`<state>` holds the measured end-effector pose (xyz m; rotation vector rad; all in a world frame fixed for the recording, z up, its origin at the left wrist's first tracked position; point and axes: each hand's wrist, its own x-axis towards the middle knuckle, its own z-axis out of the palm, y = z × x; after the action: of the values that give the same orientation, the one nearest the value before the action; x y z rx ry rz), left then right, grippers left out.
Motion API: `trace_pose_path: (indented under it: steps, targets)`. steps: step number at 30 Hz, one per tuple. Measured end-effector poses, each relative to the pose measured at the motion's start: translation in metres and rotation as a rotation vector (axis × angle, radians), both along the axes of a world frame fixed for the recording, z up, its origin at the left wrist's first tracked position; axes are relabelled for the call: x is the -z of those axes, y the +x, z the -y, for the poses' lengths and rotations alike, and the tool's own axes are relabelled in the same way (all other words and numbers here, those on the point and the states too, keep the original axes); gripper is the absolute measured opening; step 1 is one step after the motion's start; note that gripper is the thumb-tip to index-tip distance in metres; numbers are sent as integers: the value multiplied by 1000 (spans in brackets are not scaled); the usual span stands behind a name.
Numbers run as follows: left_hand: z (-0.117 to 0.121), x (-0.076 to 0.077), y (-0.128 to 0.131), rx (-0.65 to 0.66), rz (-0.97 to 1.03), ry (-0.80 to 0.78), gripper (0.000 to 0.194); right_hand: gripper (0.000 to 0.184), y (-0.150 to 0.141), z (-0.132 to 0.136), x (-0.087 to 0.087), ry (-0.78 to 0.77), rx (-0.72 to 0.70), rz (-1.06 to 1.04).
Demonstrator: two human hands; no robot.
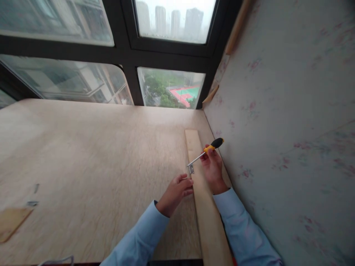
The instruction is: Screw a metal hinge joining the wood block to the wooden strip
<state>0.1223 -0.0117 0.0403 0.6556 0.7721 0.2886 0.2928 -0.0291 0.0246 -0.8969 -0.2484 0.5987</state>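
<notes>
My right hand (213,168) grips a screwdriver (214,144) with a black and yellow handle. Its metal shaft slants down to the left, and the tip is at a small metal hinge (191,169) on the left edge of a long pale wooden board (206,207). My left hand (179,190) is just below the hinge, fingers a little bent and apart, fingertips at the board's left edge. Whether those fingers press on the board I cannot tell.
The board lies on a wide beige marbled surface (105,155), alongside a flowered wall (277,111) at the right. Dark-framed windows (172,88) rise behind. At the far left lie a wooden piece (13,221) and small metal parts (32,203).
</notes>
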Motion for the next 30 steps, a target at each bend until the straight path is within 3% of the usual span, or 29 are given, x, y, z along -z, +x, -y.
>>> trace_pose_path:
  steps: [9,14,17,24,30]
  targets:
    - [-1,-8,12,14,-82,26,30,35,3,1,0,-50,-7,39]
    - [-6,-7,16,67,-135,103,17,30,8,4,-5,44,8,-4]
    - [-14,-3,20,155,-191,224,19,29,11,5,-6,87,-2,-35]
    - [-27,6,42,246,-378,478,43,35,13,8,-11,-9,18,83]
    - [-22,6,54,213,-241,423,35,37,13,17,-32,31,-23,207]
